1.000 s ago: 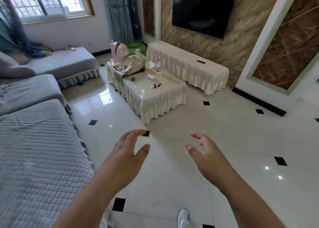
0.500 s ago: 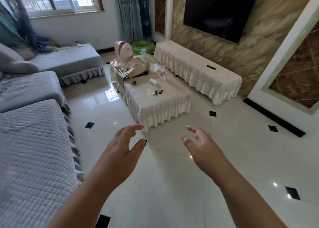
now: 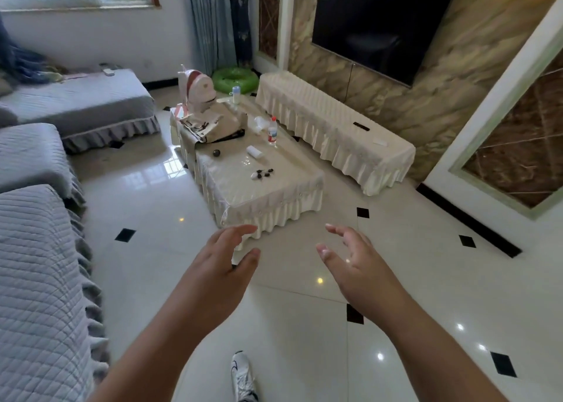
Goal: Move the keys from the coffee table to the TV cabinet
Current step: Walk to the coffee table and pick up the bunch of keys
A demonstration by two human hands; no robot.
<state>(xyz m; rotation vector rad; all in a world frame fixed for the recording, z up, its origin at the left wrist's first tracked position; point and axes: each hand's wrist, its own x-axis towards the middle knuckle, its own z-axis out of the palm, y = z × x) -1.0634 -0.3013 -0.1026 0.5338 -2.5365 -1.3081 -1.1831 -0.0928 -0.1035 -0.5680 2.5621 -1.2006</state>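
Note:
A small bunch of dark keys (image 3: 262, 173) with a white fob lies on the near half of the cream-covered coffee table (image 3: 274, 199). Behind the table, along the marble wall under the television, runs the long cream-skirted TV cabinet (image 3: 329, 118). My left hand (image 3: 224, 264) and my right hand (image 3: 355, 260) hover over the floor in front of the table's near end, both empty with fingers spread. The keys are well beyond both hands.
On the table stand a water bottle (image 3: 272, 131), a white roll (image 3: 254, 152), a dark ball (image 3: 216, 153), a bag and a toy. Grey sofas (image 3: 39, 267) line the left. A dark remote (image 3: 361, 126) lies on the cabinet. My shoe (image 3: 241, 377) shows below.
The coffee table and cabinet have come closer and lower in view as I step forward. Both hands stay open and raised in front of me.

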